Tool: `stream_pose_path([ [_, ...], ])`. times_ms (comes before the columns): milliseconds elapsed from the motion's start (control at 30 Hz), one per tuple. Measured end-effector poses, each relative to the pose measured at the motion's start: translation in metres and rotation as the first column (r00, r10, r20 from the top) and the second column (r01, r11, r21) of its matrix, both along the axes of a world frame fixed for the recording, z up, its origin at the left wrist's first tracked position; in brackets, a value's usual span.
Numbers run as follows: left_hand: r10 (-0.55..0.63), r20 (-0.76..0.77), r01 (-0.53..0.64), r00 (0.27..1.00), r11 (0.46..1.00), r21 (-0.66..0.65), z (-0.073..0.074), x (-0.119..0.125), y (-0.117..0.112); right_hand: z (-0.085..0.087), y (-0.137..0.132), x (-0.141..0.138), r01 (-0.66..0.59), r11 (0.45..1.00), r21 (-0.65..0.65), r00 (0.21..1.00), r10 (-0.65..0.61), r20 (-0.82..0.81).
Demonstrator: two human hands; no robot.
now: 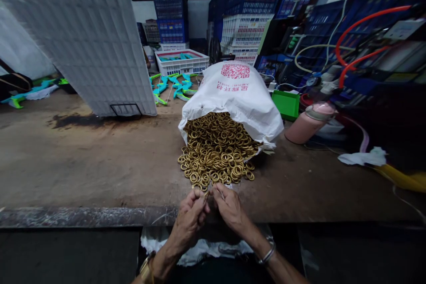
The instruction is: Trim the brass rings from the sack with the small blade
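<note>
A heap of gold-coloured rings [216, 159] spills from the open mouth of a white woven sack [229, 93] lying on the table. At the near edge of the heap, my left hand [191, 213] is closed in a pinch on a gold ring [207, 194]. My right hand [230, 209] is close beside it, thumb and fingers pressed together at the lowest rings. Whatever those right fingertips hold, if anything, is hidden. Both hands are just above the table's front edge.
A tall white ribbed panel [89, 35] stands on the brown table [100, 164] at left. Turquoise and green plastic parts [181, 86] lie behind the sack. At right are a green tray [285, 104], a pink bottle [309, 124] and red hoses [359, 60]. Crates [248, 29] are stacked behind.
</note>
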State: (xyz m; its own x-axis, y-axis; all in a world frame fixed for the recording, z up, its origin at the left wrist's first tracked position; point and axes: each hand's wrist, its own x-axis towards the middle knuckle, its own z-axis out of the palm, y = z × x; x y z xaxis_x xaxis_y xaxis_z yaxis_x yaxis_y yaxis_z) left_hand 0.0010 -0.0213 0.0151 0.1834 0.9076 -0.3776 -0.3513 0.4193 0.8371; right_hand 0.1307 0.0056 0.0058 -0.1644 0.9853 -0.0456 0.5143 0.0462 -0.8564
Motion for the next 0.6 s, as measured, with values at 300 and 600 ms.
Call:
stream_pose_path([
  [300,0.023,-0.079,-0.013,0.997,0.992,0.124,-0.01,-0.005,0.0,-0.002,-0.009,0.002,-0.224,0.974,0.028,0.89,0.193,0.413],
  [600,0.015,-0.066,-0.003,0.998,0.982,0.187,-0.015,-0.006,0.001,0.001,-0.01,-0.001,-0.231,0.972,0.04,0.865,0.187,0.466],
])
